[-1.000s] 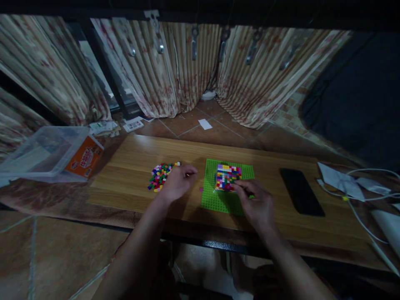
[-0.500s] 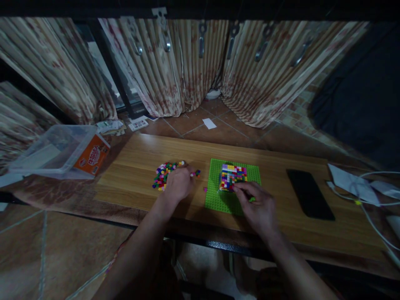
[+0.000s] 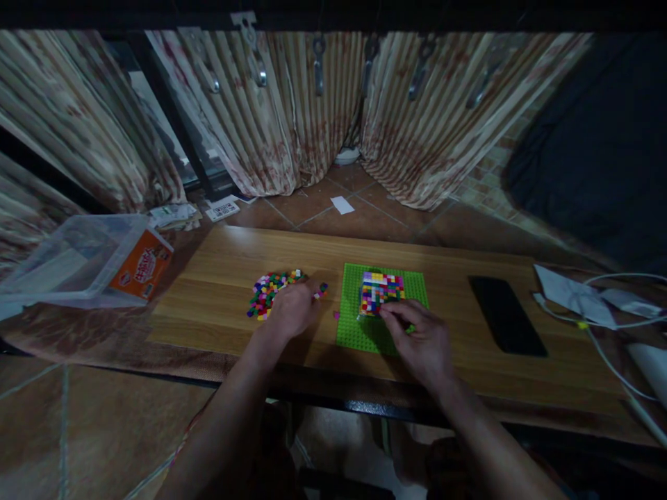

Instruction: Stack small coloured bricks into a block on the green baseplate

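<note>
here, right hand [image 3: 420, 340] resting palm down on the near part of the green baseplate [image 3: 359, 330], fingers curled, fingertips against the near edge of the multicoloured brick block [image 3: 382, 292]; whether a brick is pinched between them cannot be told. block seated on the far half of the baseplate, roughly centred across it, built of small red, yellow, white, purple and blue pieces.

left hand [image 3: 292, 310] lying knuckles up on the wooden board [image 3: 219, 278], loosely closed, at the near right edge of the loose brick pile [image 3: 267, 292]; contents of the hand hidden. a few stray bricks [image 3: 322, 289] just beyond the fingers, between pile and baseplate. one small piece [image 3: 336, 315] on the board just beside the left edge of the baseplate.

further out: black phone [image 3: 506, 323] flat on the board, well right of the baseplate. white cables and papers [image 3: 588, 302] at the right end. clear plastic box [image 3: 78, 257] with an orange label off the left end of the board. striped curtains [image 3: 292, 111] hanging behind, over a tiled floor.
</note>
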The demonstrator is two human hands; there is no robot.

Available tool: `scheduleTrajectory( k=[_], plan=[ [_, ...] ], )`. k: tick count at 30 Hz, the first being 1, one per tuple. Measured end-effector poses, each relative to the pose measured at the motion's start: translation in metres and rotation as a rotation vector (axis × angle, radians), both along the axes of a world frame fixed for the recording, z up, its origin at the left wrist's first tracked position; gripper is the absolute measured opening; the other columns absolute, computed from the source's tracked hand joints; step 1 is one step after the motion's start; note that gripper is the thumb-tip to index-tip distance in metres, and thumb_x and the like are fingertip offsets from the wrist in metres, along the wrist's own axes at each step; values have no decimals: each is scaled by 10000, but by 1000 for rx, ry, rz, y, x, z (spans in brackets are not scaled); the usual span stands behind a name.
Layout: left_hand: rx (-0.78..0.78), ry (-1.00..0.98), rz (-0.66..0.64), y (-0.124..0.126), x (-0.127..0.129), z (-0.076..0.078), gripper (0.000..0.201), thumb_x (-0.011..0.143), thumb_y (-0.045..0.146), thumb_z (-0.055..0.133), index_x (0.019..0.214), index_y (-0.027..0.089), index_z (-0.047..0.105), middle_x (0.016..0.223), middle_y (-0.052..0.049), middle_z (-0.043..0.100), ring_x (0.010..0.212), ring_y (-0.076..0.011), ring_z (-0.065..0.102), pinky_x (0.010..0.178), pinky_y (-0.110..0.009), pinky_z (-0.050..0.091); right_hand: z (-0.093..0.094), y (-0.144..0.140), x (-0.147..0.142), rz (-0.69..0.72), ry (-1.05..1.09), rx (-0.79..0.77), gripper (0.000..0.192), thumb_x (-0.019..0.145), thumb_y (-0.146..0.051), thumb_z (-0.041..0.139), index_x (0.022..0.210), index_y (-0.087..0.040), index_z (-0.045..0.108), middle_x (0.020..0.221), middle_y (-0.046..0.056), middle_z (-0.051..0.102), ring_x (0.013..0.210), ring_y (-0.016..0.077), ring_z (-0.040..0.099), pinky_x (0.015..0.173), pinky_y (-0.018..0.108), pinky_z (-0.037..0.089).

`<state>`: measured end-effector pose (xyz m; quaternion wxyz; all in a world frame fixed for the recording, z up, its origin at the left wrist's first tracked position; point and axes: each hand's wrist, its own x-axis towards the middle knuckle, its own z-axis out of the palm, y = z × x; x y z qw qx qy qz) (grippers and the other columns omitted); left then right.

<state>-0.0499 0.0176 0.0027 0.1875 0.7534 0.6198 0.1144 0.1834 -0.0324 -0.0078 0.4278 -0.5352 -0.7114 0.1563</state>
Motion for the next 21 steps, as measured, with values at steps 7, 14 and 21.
scheduleTrajectory(
  k=[7, 14, 21],
  plan=[
    [-310, -807, -110, -4, 9, 13, 204, 792, 298, 650, 926, 151, 694, 867, -39, 701, 801, -148, 618, 775, -277, 477, 2, 0, -8, 47, 104, -38, 154, 897, -272, 577, 999, -242, 689, 906, 28, 699, 790, 157, 657, 727, 302, 538],
    [-731, -1242, -50, -18, 38, 7, 250, 708, 316, 753, 871, 137, 691, 759, -11, 651, 691, -97, 584, 626, -214, 448, 6, 0, -8, 259, 88, 22, 291, 914, -217, 547, 1174, -301, 646, 1090, 50, 654, 1036, 187, 621, 879, 377, 532],
    [-819, -1351, 119, -19, 44, 5, 276, 695, 292, 739, 897, 125, 652, 808, -49, 681, 680, -129, 656, 573, -216, 486, 9, -2, -3, 258, 24, -11, 214, 932, -216, 532, 1072, -257, 689, 977, 53, 667, 911, 169, 639, 789, 318, 542]
  ],
)
